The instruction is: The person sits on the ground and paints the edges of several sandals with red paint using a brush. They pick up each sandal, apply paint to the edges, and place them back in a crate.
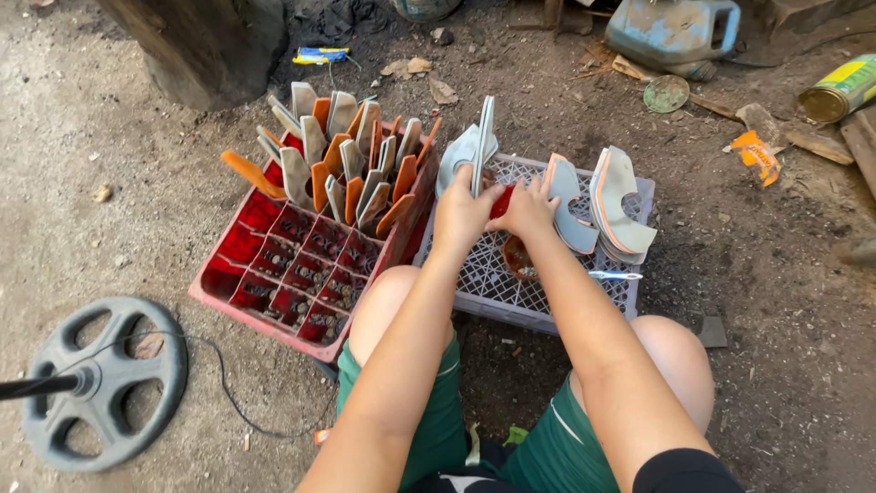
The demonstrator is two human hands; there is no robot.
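The person sits on bare dirt with two crates ahead of the knees. The left hand [461,215] has its grip clamped on a thin grey metal plate [484,141] held on edge, its long axis running nearly straight up from the fingers and away from the body. The right hand [525,208] lies just beside the left, touching it or nearly so, fingers curled over something red [501,203] between the two hands; whether that grip is fully clamped cannot be told, since the fingers hide it. Both hands hover over the near-left part of the pale lattice crate [547,310].

Right of the grip, standing in that crate, are curved grey blades with orange edges [611,205], close to the right hand. Just below the right wrist sits a small rusty bowl [517,258], partly covered by the forearm. Left of the grip, the red divided crate [274,265] holds many upright grey and orange blades [351,164] in its far cells, with small metal parts in the near ones. Well off to the left lies a dark spoked wheel [105,383] with a cord. The upright plate's top edge stands near the red crate's blades.
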